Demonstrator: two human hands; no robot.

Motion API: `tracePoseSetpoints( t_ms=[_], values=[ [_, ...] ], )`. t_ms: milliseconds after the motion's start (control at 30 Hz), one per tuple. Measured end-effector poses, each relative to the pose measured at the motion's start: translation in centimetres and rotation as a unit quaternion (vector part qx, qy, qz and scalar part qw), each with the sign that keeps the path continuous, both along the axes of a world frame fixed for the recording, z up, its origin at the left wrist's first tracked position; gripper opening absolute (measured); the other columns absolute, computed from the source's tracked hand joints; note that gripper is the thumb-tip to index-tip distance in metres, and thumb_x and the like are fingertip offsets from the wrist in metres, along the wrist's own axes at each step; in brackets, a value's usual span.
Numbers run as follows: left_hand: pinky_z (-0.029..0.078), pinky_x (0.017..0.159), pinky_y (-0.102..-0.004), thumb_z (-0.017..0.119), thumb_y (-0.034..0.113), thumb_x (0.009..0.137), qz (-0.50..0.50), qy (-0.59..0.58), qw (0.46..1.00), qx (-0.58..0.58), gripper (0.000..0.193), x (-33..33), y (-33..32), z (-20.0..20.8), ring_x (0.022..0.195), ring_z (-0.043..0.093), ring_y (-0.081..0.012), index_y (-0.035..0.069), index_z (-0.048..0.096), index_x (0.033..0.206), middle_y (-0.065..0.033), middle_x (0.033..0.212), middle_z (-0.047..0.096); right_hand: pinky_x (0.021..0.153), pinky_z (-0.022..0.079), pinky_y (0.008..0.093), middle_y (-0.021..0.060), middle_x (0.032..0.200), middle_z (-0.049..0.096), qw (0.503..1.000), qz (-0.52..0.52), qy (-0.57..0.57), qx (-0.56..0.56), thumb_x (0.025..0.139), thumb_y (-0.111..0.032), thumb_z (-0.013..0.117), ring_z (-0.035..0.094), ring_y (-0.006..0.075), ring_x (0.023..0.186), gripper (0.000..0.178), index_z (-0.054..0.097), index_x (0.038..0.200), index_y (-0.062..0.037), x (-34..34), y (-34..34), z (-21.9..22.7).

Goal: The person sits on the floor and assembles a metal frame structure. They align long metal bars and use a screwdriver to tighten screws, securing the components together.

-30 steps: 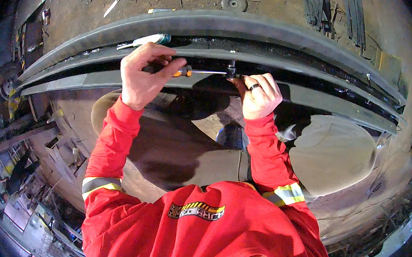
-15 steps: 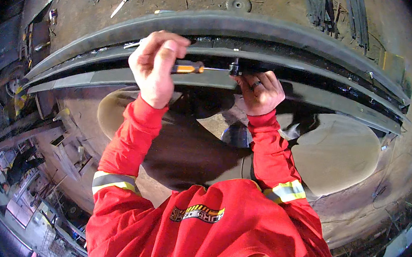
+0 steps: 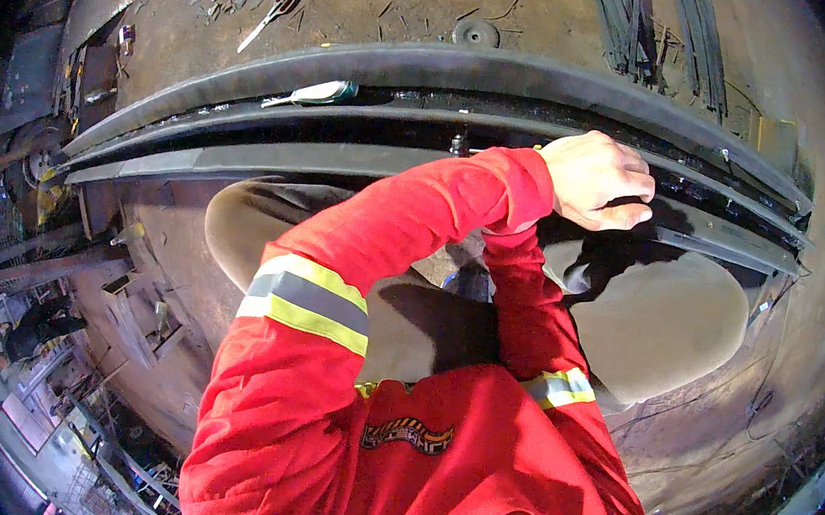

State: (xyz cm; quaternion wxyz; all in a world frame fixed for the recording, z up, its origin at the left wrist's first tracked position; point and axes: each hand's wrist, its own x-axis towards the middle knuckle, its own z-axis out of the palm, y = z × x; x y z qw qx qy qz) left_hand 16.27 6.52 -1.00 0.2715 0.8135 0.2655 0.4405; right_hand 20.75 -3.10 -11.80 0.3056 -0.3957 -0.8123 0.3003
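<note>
My left arm crosses over to the right, and my left hand (image 3: 599, 182) is above the long dark metal channels (image 3: 272, 154). Its fingers are curled and the thumb points right; anything in its grasp is hidden. My right hand is covered by the left sleeve and wrist; only the right sleeve (image 3: 535, 291) shows. A small black fitting (image 3: 459, 146) sits in the channel just left of the left cuff. Farther left, a white and green tool-like object (image 3: 324, 93) lies in the upper channel. The orange and black screwdriver cannot be made out now.
Beyond the channels lie scissors (image 3: 270, 21), a round grey disc (image 3: 476, 33) and bundled dark metal strips (image 3: 701, 47). My knees (image 3: 673, 315) are below the channels. Scrap pieces and metal frames (image 3: 139, 319) stand at the left.
My left hand has swung right across the channels, over my right hand. The screwdriver it held has gone from sight. The white and green object is now uncovered.
</note>
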Motion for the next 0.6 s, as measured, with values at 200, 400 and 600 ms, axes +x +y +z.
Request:
tracePoseSetpoints(
  t_ms=[200, 400, 600],
  values=[
    [0.05, 0.07, -0.0439, 0.059, 0.028, 0.082, -0.082, 0.037, 0.995, -0.039, 0.027, -0.2, 0.3, -1.0, 0.085, 0.057, -0.0355, 0.004, 0.056, 0.095, -0.0149, 0.089, 0.056, 0.088, 0.045, 0.039, 0.0091, 0.109, 0.062, 0.997, -0.039, 0.058, -0.022, 0.076, -0.034, 0.066, 0.057, 0.0294, 0.105, 0.038, 0.061, 0.108, -0.0144, -0.5, 0.3, 2.9],
    [0.052, 0.068, -0.0423, 0.06, 0.02, 0.073, -0.005, 0.082, 0.996, 0.015, 0.019, 0.4, 0.0, -1.2, 0.081, 0.059, -0.033, 0.005, 0.058, 0.084, -0.0112, 0.081, 0.056, 0.093, 0.045, 0.0398, 0.0061, 0.117, 0.06, 0.994, -0.092, 0.052, 0.041, 0.073, -0.031, 0.075, 0.056, 0.0278, 0.11, 0.052, 0.057, 0.119, -0.0161, 0.0, -0.7, 1.4],
    [0.053, 0.057, -0.0352, 0.06, 0.016, 0.07, 0.148, 0.379, 0.91, -0.078, 0.011, 1.2, -3.2, 2.9, 0.073, 0.062, -0.024, 0.006, 0.064, 0.073, -0.0101, 0.076, 0.058, 0.09, 0.045, 0.0391, 0.0054, 0.113, 0.06, 0.994, -0.084, 0.048, 0.059, 0.072, -0.03, 0.076, 0.056, 0.0268, 0.106, 0.049, 0.058, 0.115, -0.016, -0.5, 0.2, 3.0]
  ],
)
